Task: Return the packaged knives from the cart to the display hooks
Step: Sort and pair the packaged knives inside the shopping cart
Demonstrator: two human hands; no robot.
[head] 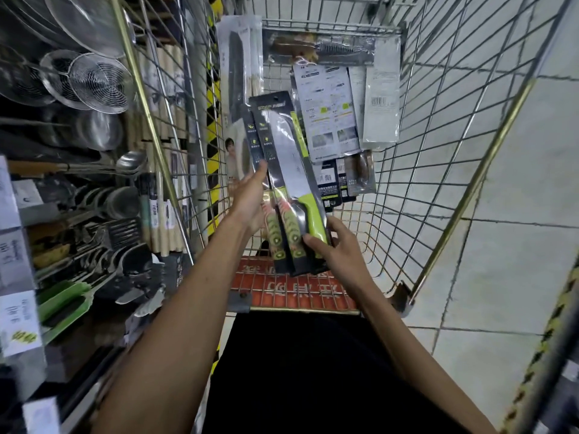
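Over the wire cart [438, 158] I hold a small stack of packaged knives [288, 170] in black cards, each with a steel blade and a lime-green handle. My left hand [250, 198] grips the stack's left edge near the middle. My right hand [332, 245] holds its lower end by the handles. More packaged knives [332, 114] lie in the cart beyond, several face down with white backs and barcodes. One tall pale knife package [238, 67] leans against the cart's left wall.
Store shelving on the left holds wire strainers [94, 79], steel bowls, ladles, spatulas and green trays [62, 305]. A yellow-and-black striped post [213, 126] stands beside the cart. Tiled floor [517, 245] lies to the right. The cart's red child-seat flap [294, 286] is near my body.
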